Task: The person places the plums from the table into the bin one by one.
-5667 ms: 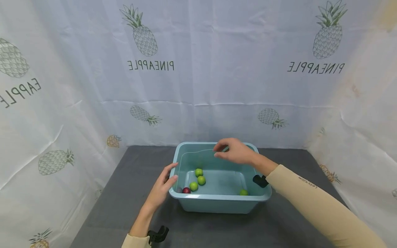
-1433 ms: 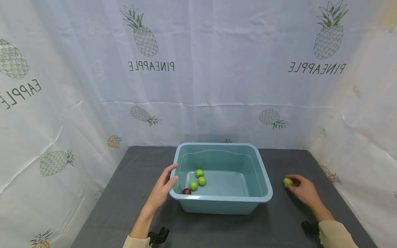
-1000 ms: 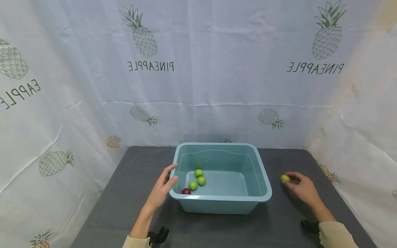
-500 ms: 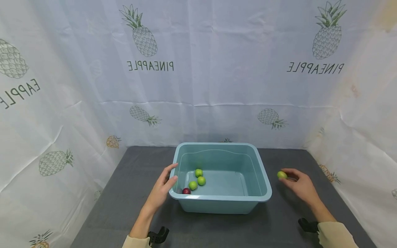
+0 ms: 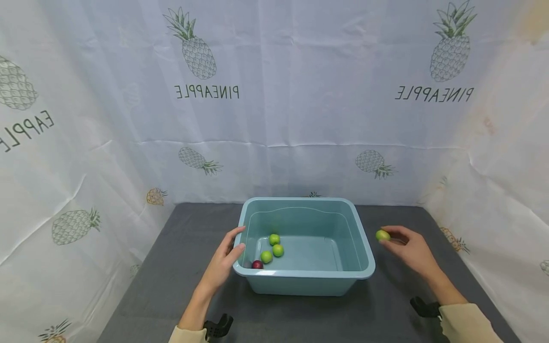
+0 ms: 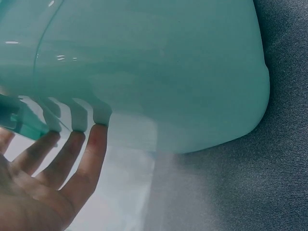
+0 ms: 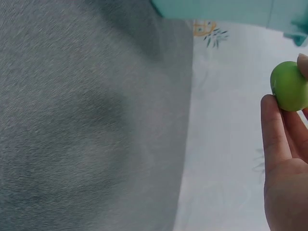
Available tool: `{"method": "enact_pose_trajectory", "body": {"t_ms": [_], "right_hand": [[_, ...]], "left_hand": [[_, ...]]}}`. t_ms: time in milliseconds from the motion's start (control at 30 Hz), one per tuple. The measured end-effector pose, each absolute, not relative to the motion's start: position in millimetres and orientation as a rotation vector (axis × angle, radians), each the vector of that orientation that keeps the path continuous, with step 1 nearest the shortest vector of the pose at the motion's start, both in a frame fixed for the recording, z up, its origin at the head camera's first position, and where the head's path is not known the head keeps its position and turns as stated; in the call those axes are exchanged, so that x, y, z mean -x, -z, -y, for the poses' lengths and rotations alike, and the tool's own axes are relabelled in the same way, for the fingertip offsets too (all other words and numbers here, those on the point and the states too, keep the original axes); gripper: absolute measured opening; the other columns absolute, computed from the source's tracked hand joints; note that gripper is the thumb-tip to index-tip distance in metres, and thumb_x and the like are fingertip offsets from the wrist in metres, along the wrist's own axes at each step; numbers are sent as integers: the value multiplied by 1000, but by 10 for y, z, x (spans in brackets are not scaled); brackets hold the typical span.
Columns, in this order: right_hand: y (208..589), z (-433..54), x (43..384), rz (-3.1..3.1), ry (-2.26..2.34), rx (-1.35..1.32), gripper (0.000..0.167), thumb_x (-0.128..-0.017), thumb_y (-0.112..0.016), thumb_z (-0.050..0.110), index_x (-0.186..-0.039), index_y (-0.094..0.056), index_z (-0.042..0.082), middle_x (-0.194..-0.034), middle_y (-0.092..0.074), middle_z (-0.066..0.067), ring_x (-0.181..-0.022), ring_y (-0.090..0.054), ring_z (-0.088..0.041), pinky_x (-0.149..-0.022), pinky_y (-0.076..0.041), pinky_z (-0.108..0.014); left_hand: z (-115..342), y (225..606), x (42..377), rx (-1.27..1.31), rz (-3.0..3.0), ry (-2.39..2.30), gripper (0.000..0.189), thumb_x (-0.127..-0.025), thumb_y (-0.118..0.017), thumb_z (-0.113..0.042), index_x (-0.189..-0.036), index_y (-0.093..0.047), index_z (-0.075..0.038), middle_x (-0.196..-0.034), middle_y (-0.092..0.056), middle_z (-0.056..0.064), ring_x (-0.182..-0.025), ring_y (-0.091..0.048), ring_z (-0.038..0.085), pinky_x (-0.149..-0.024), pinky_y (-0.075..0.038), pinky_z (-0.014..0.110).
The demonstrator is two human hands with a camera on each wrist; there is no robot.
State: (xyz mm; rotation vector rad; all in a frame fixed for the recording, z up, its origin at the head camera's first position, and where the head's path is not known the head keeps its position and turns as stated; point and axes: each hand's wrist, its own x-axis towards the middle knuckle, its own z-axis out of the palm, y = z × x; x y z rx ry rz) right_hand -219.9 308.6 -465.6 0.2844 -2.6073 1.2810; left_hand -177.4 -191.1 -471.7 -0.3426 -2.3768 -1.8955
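A light blue-green plastic basin point(image 5: 304, 283) stands on the dark table. Inside, near its left end, lie several small fruits: green ones such as this round green fruit point(image 5: 278, 250), and a dark red one point(image 5: 257, 264) at the front left corner. My left hand point(image 5: 224, 257) touches the basin's left rim; in the left wrist view its relaxed fingers point(image 6: 89, 168) rest against the outer wall. Right of the basin, my right hand point(image 5: 409, 247) pinches another small green fruit point(image 7: 290, 86) between thumb and fingertips, above the table.
Dark grey cloth covers the table point(image 5: 171, 276). White pineapple-print curtains point(image 5: 300, 119) hang behind it and at both sides. A black wrist mount point(image 5: 218, 326) is strapped to the left wrist, and another black mount point(image 5: 424, 308) to the right.
Earlier the right hand was over the basin, with a green fruit at its front right; since then it holds one outside. Lately it has moved up and left toward the basin. Left hand unmoved.
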Motion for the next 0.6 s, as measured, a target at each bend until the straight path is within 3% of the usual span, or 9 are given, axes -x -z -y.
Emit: {"method": "enact_pose_trajectory", "body": {"t_ms": [600], "right_hand": [[4280, -2885, 2124, 2594, -1333, -392, 44, -92, -78, 19, -130, -63, 1, -125, -65, -19, -98, -64, 5, -81, -50, -12]], "left_hand": [[1925, 4731, 1794, 362, 2375, 1881, 48, -106, -54, -25, -152, -43, -17, -160, -34, 18, -143, -37, 40, -112, -29, 66]]}}
